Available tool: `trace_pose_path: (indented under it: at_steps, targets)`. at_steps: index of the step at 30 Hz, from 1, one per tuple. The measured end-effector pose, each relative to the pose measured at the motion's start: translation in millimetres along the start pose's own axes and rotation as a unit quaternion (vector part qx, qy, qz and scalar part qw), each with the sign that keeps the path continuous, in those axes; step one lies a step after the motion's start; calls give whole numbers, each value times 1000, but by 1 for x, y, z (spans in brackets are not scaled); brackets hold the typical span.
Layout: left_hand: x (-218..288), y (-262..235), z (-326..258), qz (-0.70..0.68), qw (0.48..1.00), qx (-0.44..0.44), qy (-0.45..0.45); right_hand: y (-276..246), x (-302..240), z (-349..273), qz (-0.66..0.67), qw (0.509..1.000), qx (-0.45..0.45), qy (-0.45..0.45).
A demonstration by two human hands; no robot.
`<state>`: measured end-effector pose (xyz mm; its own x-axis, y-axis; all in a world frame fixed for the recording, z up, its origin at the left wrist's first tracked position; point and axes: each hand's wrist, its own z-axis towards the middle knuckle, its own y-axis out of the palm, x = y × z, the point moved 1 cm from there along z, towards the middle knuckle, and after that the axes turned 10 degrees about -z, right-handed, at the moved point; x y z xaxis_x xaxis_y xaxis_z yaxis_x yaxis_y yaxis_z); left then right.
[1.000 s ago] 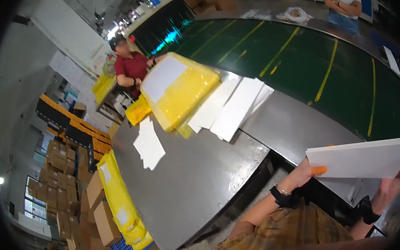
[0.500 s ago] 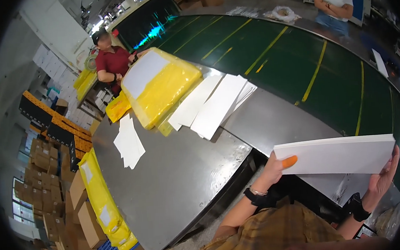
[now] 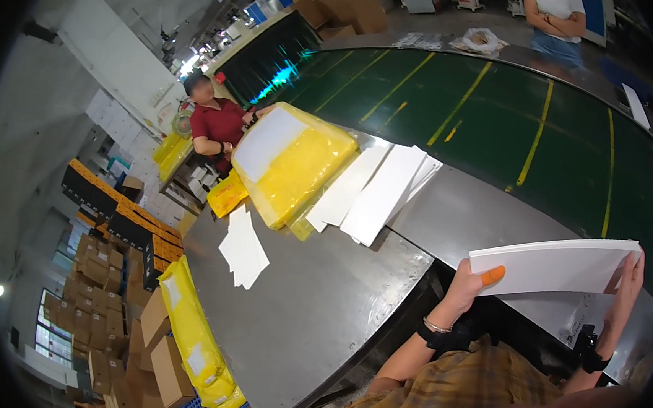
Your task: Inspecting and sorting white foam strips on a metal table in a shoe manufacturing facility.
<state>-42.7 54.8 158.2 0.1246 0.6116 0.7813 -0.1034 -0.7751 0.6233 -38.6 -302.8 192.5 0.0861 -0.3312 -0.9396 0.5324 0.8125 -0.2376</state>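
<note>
A thick stack of long white paper sheets (image 3: 550,269) is held upright on its long edge, bowing slightly, above the metal table's right side. My left hand (image 3: 467,286) grips its left end, with an orange finger cot (image 3: 493,275) on the thumb lying over the front sheet. At the other end, my right hand (image 3: 626,282) is closed around the edge, fingers pointing up. To the left on the table lie fanned stacks of similar white sheets (image 3: 391,195) and a small loose pile of white paper pieces (image 3: 243,250).
A large yellow plastic-wrapped pack (image 3: 311,159) sits on the metal table (image 3: 313,320). Beyond runs a green conveyor belt (image 3: 482,134) with yellow lines. More yellow packs (image 3: 195,337) and cardboard boxes stand at the left. One person (image 3: 216,120) stands behind the pack, another (image 3: 554,9) beyond the belt.
The view has shifted, so the scene sits lower and further right. The stack, flat-faced before, now bows slightly between my hands, and my right hand has turned more upright at its end.
</note>
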Motion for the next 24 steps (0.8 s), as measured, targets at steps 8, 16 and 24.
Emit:
trace_pose_path:
  at_steps: [8, 16, 24]
  targets:
    - [3, -1, 0, -18, 1000, 5, 6, 17, -30, 1, -10, 997, 2, -77]
    - [70, -60, -28, -294, 917, 214, 163, 45, -51, -2, -41, 990, 20, -131]
    - [172, -110, -69, -231, 786, 270, 506, 70, -61, -10, -33, 976, -157, -144]
